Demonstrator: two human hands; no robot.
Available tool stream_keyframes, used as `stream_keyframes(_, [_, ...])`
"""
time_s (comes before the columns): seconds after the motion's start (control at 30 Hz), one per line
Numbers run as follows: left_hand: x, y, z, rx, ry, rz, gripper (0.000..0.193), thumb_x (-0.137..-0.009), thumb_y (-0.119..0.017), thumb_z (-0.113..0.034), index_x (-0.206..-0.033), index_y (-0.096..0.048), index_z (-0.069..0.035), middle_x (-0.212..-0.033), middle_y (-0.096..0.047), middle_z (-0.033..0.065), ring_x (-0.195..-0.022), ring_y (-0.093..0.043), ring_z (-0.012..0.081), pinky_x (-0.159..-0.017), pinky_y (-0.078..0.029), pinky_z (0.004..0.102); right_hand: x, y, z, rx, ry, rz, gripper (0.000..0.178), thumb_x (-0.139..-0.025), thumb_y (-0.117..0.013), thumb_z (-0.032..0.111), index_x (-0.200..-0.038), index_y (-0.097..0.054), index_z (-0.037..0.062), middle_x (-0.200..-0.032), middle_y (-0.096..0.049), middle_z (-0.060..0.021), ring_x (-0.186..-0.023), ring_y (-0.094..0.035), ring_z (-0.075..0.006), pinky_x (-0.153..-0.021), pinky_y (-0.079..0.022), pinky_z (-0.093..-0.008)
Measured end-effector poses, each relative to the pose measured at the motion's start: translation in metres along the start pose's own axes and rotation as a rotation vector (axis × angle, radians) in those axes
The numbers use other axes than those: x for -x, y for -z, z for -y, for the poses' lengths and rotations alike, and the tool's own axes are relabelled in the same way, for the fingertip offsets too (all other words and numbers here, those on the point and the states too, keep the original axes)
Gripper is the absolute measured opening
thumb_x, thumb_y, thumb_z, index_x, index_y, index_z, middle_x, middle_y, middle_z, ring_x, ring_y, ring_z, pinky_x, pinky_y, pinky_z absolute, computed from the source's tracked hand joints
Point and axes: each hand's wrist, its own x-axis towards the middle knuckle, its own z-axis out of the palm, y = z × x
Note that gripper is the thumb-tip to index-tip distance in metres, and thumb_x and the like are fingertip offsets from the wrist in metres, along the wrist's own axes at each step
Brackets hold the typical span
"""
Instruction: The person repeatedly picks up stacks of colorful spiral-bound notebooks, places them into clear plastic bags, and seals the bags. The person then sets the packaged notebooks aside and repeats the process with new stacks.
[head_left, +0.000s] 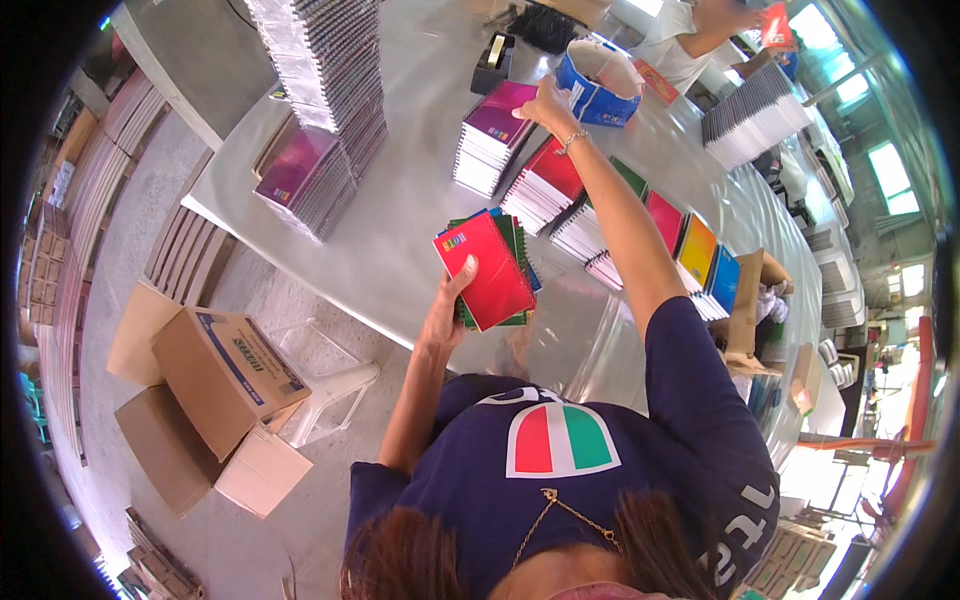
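Observation:
In front of my chest, my left hand grips a small fanned stack of spiral notebooks. A red notebook lies on top under my thumb, and green and blue covers stick out beneath it. Stretched forward across the table, my right hand is at the right edge of a stack of purple notebooks, beside a blue tub. Its thumb and fingers look apart, with nothing visible between them. Under the right forearm runs a row of stacks with red, green, yellow and blue covers.
Tall notebook piles stand at the table's left. A tape dispenser sits behind the purple stack. An open cardboard box rests by a white stool on the left. Across the table, a person holds something red near another stack.

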Motion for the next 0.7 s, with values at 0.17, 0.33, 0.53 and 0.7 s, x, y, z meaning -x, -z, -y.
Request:
stream_keyframes(0.17, [0.003, -0.001, -0.005, 0.073, 0.003, 0.001, 0.063, -0.095, -0.055, -0.047, -0.134, -0.045, 0.001, -0.124, -0.058, 0.0148, -0.111, -0.06, 0.0238, -0.096, -0.05, 0.0403, 0.019, 0.032, 0.013, -0.753, -0.102, 0.072, 0.067, -0.074, -0.081, 0.015, -0.13, -0.044, 0.0071, -0.093, -0.063, -0.0097, -0.08, -0.063, -0.0221, -0.074, -0.053, -0.0337])
stream_keyframes(0.33, [0.01, -0.003, -0.007, 0.025, -0.002, 0.082, 0.072, -0.095, -0.048, -0.056, -0.138, -0.041, 0.001, -0.132, -0.053, 0.0167, -0.119, -0.056, 0.0257, -0.1, -0.047, 0.0422, 0.105, 0.109, 0.015, -1.275, 0.071, 0.255, 0.057, -0.081, -0.072, 0.0, -0.13, -0.044, 0.0063, -0.099, -0.062, -0.0097, -0.085, -0.062, -0.0157, -0.07, -0.052, -0.0283])
stream_keyframes(0.53, [0.018, -0.005, 0.005, 0.079, 0.201, 0.221, 0.083, -0.092, -0.041, -0.067, -0.142, -0.036, -0.001, -0.137, -0.049, 0.0165, -0.124, -0.052, 0.0271, -0.102, -0.046, 0.0437, 0.199, 0.192, 0.024, -1.124, 0.279, 0.354, 0.044, -0.089, -0.063, 0.004, -0.13, -0.05, 0.01, -0.111, -0.062, -0.0046, -0.105, -0.058, -0.0148, -0.094, -0.045, -0.0285])
stream_keyframes(0.7, [0.028, -0.017, 0.03, -0.057, 0.185, 0.177, 0.087, -0.088, -0.04, -0.073, -0.144, -0.036, -0.006, -0.141, -0.046, 0.0131, -0.126, -0.051, 0.0274, -0.104, -0.045, 0.0414, 0.264, 0.191, 0.053, -0.434, 0.909, 0.615, 0.047, -0.075, -0.055, -0.009, -0.118, -0.062, 0.0108, -0.123, -0.059, -0.0091, -0.121, -0.051, -0.024, -0.106, -0.037, -0.0368])
